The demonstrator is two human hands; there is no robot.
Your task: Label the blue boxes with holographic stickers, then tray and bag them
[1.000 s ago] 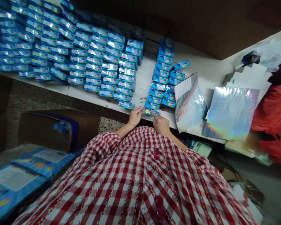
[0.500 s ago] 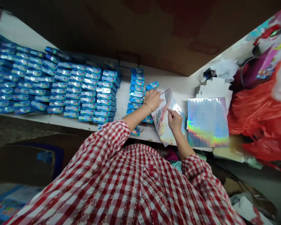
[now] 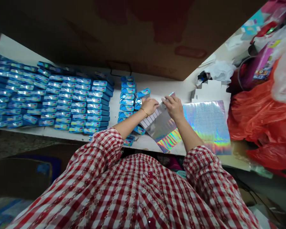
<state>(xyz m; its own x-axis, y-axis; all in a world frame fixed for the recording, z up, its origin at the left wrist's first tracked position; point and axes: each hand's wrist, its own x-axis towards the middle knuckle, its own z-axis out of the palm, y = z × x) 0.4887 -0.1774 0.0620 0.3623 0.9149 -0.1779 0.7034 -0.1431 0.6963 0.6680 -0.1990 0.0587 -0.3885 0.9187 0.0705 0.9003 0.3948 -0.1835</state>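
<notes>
A shiny holographic sheet [image 3: 165,127] lies slanted on the white table in front of me, with a row of white rectangles along its left edge. My left hand [image 3: 149,106] is closed at that edge, thumb and fingers pinched together on it. Close by, my right hand [image 3: 173,107] is closed at the sheet's upper end, fingertips pressed together; whether a small piece is between them I cannot make out. Just left of my left hand stand two short rows of small blue boxes [image 3: 127,108] with round windows. One blue box [image 3: 143,93] sits at an angle above that hand.
Many stacked blue packs [image 3: 97,106] fill the table's left side. A second holographic sheet [image 3: 207,124] lies to the right, below white card pieces [image 3: 212,91]. Red plastic bags [image 3: 259,117] crowd the far right. A large brown carton [image 3: 143,41] rises behind the table.
My right hand has moved up to the sheet's top end, close to my left hand. The sheet has turned, and white rectangles now show on its left edge. The view has shifted slightly.
</notes>
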